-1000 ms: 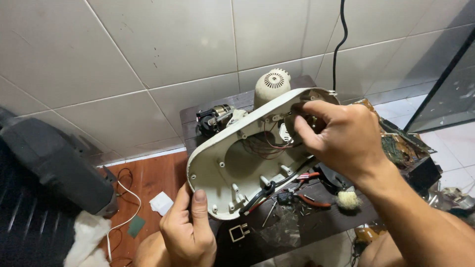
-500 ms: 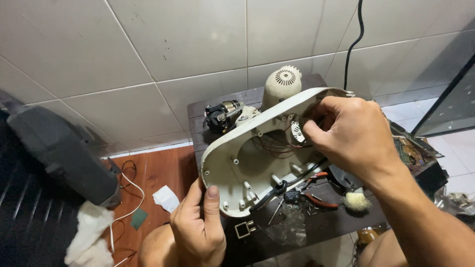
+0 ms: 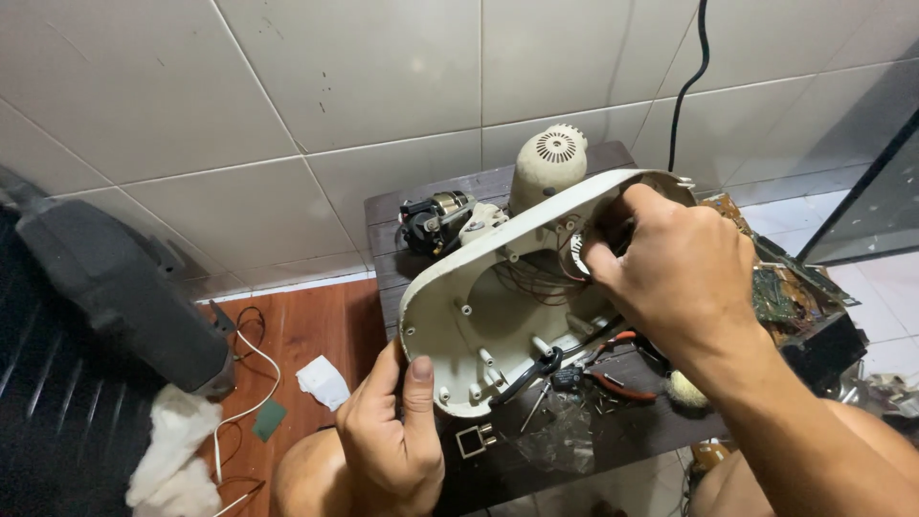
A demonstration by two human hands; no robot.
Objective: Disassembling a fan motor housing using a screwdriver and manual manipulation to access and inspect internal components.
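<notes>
Left hand (image 3: 392, 440) grips the near rim of the white casing (image 3: 469, 325) (open side up); right hand (image 3: 670, 268) pinches wiring at its far end.

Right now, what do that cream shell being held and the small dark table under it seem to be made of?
The cream shell looks like moulded plastic, matt and slightly grimy: its inside shows moulded screw posts and a thin even rim. The left hand grips its lower end, and the right hand works inside its upper end. The table looks like dark-stained wood, judging by its plank lines, though it could be laminate.
</notes>
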